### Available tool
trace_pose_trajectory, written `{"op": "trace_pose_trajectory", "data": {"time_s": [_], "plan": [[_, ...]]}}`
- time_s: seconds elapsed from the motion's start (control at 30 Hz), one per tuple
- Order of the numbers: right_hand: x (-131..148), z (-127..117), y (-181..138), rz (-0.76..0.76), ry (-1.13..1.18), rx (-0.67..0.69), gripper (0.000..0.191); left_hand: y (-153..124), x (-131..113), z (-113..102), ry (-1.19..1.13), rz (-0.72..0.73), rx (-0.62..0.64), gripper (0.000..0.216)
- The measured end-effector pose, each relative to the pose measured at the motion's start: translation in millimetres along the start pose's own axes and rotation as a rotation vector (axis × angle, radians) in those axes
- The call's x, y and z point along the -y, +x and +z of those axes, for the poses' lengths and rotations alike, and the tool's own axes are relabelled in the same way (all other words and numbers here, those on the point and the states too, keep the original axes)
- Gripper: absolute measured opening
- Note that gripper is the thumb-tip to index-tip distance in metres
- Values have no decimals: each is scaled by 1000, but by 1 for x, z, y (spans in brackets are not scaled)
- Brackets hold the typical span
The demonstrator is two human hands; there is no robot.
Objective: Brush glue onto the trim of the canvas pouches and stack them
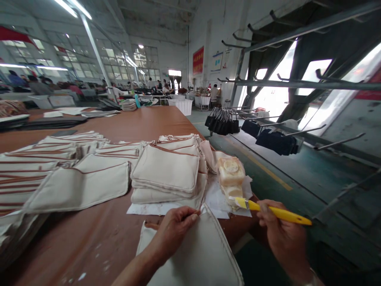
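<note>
My left hand (175, 230) pinches the upper edge of a cream fabric pouch (202, 254) with brown trim, which lies at the table's near edge. In my right hand (282, 234) is a brush with a yellow handle (287, 214), its fingers closed round it. The bristles touch the lower part of a glue-smeared plastic container (231, 174), with whitish glue on its outside. Just beyond my left hand stands a stack of cream pouches (166, 167) on white paper (145, 209).
More brown-trimmed cream pouches (80, 178) spread over the left of the brown table (157, 119). Dark sheets (53, 122) lie farther back. To the right, a metal rack (276, 83) carries dark hanging pieces (222, 121). A white bin (183, 106) stands beyond the table; people sit in the background.
</note>
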State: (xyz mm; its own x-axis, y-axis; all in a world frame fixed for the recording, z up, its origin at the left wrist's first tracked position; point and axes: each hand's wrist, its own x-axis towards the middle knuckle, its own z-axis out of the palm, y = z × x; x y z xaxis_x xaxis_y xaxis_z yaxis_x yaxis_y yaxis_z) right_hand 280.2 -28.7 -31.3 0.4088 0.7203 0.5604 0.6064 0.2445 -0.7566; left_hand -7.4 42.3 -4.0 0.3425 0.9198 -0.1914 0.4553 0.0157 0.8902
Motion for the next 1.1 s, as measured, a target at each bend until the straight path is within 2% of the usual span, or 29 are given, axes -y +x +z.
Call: {"op": "trace_pose_trajectory", "data": {"time_s": [0.07,0.13,0.23,0.33,0.43,0.53,0.7,0.83,0.9,1.0,1.1], "plan": [[23,3,-4,99,142,-55,38,-4,0,3,-22,29,1,35],[44,8,-6,102,238,-44,36,-7,-1,6,-32,77,-8,34],[67,19,-5,-10,213,20,29,-13,-5,9,-18,123,-32,31],[77,26,0,-154,135,68,21,-20,-8,11,-10,156,-24,27],[78,24,2,-254,45,33,18,-23,-6,13,-35,194,-26,25],[78,18,-1,-262,11,-12,17,-24,-4,14,-44,202,-40,24],[83,17,-7,-345,44,94,15,-25,-5,16,12,220,-48,26],[82,17,-6,-364,3,18,12,-28,0,19,50,268,-64,23],[81,17,-6,-370,14,49,12,-28,3,22,76,302,-87,19],[78,17,-7,-361,30,109,14,-28,5,24,165,387,-155,19],[72,10,-7,-333,-21,28,14,-29,5,24,286,593,-259,18]]}}
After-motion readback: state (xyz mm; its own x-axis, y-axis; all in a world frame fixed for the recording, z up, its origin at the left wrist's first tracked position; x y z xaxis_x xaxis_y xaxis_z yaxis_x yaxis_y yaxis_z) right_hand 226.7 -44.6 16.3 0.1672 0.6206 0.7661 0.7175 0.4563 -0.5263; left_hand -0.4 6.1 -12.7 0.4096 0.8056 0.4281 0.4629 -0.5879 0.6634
